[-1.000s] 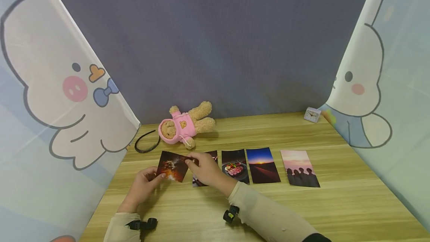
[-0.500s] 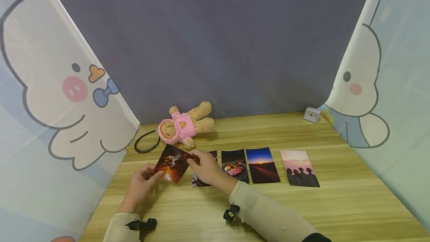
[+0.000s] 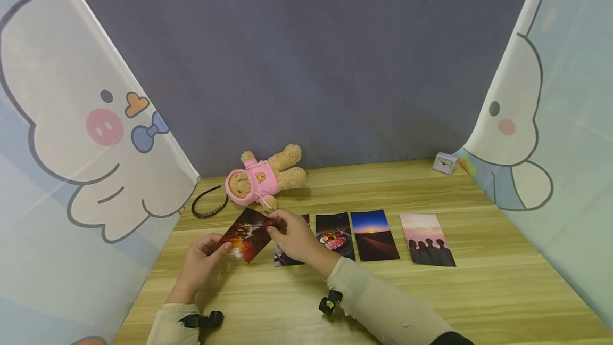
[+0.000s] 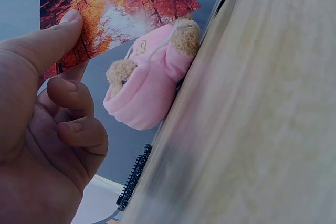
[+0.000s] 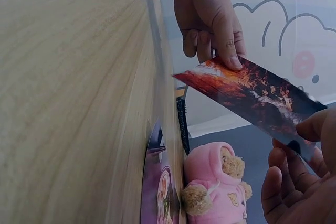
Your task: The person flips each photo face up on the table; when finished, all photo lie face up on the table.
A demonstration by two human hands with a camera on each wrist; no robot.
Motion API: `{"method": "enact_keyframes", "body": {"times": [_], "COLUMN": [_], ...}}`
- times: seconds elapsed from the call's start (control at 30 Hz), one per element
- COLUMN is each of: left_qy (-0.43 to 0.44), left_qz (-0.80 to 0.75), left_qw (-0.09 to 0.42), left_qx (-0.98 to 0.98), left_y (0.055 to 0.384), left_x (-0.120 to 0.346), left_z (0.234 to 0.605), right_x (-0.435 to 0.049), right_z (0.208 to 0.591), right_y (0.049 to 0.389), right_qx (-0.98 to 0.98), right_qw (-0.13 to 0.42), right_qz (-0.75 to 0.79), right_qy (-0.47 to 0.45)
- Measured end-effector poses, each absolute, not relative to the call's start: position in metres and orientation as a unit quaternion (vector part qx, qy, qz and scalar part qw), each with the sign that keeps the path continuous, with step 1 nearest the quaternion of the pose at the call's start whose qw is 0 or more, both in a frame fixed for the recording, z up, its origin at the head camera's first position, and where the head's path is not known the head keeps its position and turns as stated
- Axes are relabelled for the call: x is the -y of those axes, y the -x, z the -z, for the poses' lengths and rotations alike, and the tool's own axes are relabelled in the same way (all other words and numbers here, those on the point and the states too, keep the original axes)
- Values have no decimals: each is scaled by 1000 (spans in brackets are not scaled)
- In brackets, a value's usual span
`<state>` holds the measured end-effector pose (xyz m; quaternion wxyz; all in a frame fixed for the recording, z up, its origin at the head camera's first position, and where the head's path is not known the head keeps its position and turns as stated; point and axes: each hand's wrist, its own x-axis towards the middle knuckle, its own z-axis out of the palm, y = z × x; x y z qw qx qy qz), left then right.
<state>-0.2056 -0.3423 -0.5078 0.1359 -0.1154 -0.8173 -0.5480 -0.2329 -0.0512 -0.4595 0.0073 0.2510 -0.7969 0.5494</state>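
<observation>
A photo (image 3: pixel 246 234) of a fiery red autumn forest is held up between both hands, tilted above the table. My left hand (image 3: pixel 200 264) pinches its lower left corner, thumb on the printed face in the left wrist view. At the opposite corner my right hand (image 3: pixel 296 237) pinches it between thumb and fingers. Under the right hand lies a partly hidden photo (image 3: pixel 286 260). To its right are a food photo (image 3: pixel 335 237), a sunset road photo (image 3: pixel 375 236) and a photo of silhouetted people under a pink sky (image 3: pixel 428 239), lying in a row.
Behind the held photo lies a teddy bear (image 3: pixel 261 177) in a pink hoodie. A black toothed headband (image 3: pixel 209 212) is to its left. A small white clock (image 3: pixel 444 163) stands at the back right of the wooden table (image 3: pixel 364 292). Printed curtains enclose the sides.
The held photo has turned and tilted in the hands, so its printed face shows more fully. Both hands stay nearly in place; the photos on the table have not moved.
</observation>
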Motion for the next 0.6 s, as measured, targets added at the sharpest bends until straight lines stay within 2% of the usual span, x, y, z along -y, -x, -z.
{"method": "enact_keyframes", "body": {"times": [0.6], "left_qy": [108], "left_qz": [545], "left_qw": [137], "left_qx": [820], "left_y": [205], "left_x": [342], "left_z": [507], "right_x": [52], "right_z": [460], "right_y": [234], "right_qx": [801], "right_qw": [13], "right_qz": [-543], "right_qy": [-251]}}
